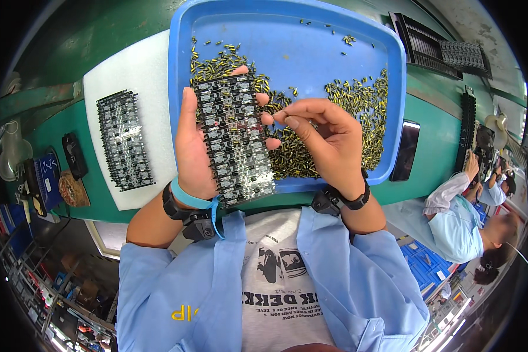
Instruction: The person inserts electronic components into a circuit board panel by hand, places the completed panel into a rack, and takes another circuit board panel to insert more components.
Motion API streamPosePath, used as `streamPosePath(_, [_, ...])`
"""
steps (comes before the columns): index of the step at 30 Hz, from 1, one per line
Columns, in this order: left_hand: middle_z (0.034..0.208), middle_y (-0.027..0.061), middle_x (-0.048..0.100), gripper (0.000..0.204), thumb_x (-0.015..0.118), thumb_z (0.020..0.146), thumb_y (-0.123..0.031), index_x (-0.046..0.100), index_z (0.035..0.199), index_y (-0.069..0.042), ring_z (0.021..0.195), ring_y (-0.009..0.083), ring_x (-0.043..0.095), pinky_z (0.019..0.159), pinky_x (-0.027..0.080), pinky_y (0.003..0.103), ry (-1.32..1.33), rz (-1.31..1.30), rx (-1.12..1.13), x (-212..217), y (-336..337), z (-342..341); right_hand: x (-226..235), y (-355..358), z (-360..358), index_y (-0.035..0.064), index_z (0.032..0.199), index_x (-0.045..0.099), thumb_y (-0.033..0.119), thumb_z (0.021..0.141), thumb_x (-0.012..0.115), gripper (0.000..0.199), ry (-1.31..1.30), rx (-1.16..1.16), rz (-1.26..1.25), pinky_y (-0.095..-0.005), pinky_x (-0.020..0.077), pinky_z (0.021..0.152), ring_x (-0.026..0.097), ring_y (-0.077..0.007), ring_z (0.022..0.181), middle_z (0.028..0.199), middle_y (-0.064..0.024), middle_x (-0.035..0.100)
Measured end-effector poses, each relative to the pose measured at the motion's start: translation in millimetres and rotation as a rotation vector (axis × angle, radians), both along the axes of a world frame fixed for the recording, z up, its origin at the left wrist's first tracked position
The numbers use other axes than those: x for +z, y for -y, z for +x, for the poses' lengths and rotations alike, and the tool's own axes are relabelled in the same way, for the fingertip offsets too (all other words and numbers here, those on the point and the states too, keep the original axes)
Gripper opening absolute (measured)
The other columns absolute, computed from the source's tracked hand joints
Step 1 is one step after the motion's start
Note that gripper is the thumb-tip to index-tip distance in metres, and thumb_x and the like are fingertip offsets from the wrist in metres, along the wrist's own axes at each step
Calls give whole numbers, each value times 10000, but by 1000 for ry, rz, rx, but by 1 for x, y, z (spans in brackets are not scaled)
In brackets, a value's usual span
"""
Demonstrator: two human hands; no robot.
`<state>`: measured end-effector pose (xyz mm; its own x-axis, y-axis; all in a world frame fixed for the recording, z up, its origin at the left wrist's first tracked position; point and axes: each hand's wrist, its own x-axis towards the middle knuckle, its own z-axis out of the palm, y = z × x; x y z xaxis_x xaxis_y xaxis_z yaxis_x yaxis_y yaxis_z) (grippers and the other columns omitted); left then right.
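My left hand [193,158] is wrapped under a long panel of small circuit boards [232,138], thumb along its left edge and fingertips showing at its right edge. The panel is tilted over the near left part of a blue tray [287,185]. Just right of the panel, my right hand [328,138] has thumb and index finger pinched together near the left fingertips; whatever lies in the pinch is too small to make out. Many small black-and-yellow cylindrical parts [364,94] are heaped inside the tray beneath both hands.
A second circuit-board panel [126,141] rests on a white foam sheet [117,202] to the left. Right of the tray lies a phone [405,151]. A black rack [422,47] stands at the far right. Another person [457,217] works at the right. A tape roll [70,188] sits far left.
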<state>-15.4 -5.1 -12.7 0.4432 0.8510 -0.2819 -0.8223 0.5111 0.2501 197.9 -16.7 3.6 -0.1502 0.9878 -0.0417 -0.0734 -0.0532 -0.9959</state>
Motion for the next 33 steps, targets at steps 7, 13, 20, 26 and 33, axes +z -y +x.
streamPosePath(7, [1333,200,663,780,263,1133,-670,379,1656,-104,1112,308,709,899,671,524,-16,-4,-7,3,0,3,11,1,-2,-60,1111,762,-81,1001,697,130,1,-34,-68,-317,586,968,756,-221,1099,1098,-139,792])
streamPosePath(13, [1326,197,671,791,260,1131,-678,376,1661,-101,1104,298,722,912,664,535,20,1,-8,2,3,4,4,-3,1,-37,1073,779,-92,960,730,134,254,15,132,-321,562,939,724,-205,1063,1066,-123,797])
streamPosePath(20, [1291,176,687,788,274,1134,-675,392,1648,-89,1084,268,723,920,656,487,-55,15,-23,5,5,7,0,-5,2,26,1065,802,-46,887,803,192,370,67,344,-368,536,898,679,-226,996,1061,-77,762])
streamPosePath(26, [1303,185,692,818,246,1146,-652,355,1659,-24,1089,263,726,957,624,396,-121,71,18,-1,8,10,9,0,-8,86,1028,819,-29,805,837,252,503,217,617,-372,522,883,625,-244,928,1007,-47,718])
streamPosePath(33, [1287,177,693,848,247,1140,-671,358,1657,-9,1082,232,717,958,609,360,-174,136,23,0,10,9,7,5,-11,107,1028,833,-23,766,839,292,590,291,677,-374,500,847,580,-260,911,988,-26,702])
